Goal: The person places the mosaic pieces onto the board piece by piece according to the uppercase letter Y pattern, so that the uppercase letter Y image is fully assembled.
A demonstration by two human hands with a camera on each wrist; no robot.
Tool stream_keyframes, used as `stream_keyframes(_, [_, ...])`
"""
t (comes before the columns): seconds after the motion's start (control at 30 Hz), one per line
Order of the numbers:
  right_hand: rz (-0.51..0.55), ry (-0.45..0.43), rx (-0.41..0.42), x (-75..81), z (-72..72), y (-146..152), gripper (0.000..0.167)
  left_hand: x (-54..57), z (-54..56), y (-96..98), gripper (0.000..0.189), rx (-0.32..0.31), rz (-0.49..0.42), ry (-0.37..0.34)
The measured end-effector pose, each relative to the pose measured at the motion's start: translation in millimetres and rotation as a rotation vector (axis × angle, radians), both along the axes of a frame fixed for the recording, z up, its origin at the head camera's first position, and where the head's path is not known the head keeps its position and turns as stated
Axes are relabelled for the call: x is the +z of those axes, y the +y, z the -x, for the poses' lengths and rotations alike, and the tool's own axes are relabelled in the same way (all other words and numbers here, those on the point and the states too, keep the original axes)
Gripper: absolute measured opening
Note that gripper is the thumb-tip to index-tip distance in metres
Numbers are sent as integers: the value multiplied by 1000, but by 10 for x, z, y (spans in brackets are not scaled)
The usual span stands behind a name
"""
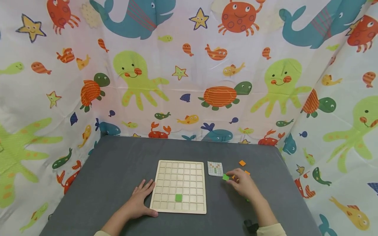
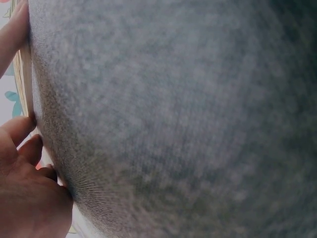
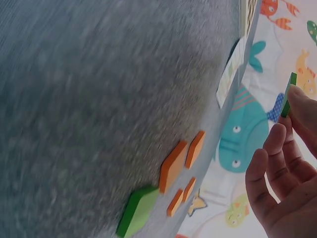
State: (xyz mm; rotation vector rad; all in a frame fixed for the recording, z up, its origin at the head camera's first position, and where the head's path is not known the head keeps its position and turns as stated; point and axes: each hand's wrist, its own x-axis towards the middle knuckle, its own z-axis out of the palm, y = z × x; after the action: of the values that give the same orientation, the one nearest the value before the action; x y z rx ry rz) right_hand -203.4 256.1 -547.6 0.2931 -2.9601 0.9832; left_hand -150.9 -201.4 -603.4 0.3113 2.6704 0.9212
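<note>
My right hand (image 1: 243, 184) pinches a small green square tile (image 1: 225, 177) between thumb and fingertips, just right of the wooden grid board. In the right wrist view the same green tile (image 3: 289, 95) is seen nearly edge-on, raised off the table. The pale wooden board (image 1: 201, 209) lies flat with rows of shallow square cells. One green tile (image 1: 178, 197) sits in a lower cell of it. With fingers spread, my left hand (image 1: 137, 204) rests against the board's left edge, its thumb by the near left corner; the left wrist view shows fingertips touching that edge.
A small printed card (image 1: 215, 168) with a coloured grid pattern lies right of the board. Several orange tiles (image 3: 173, 166) and a green tile (image 3: 138, 210) are scattered on the grey table (image 1: 130, 167) near the right hand. A patterned sea-animal curtain (image 1: 189, 91) surrounds the table.
</note>
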Motion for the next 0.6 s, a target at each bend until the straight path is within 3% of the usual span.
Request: stream_keyframes(0.6, [62,40,52,-40,-21,-460,26,-8,21,-2,130,16,15,-18])
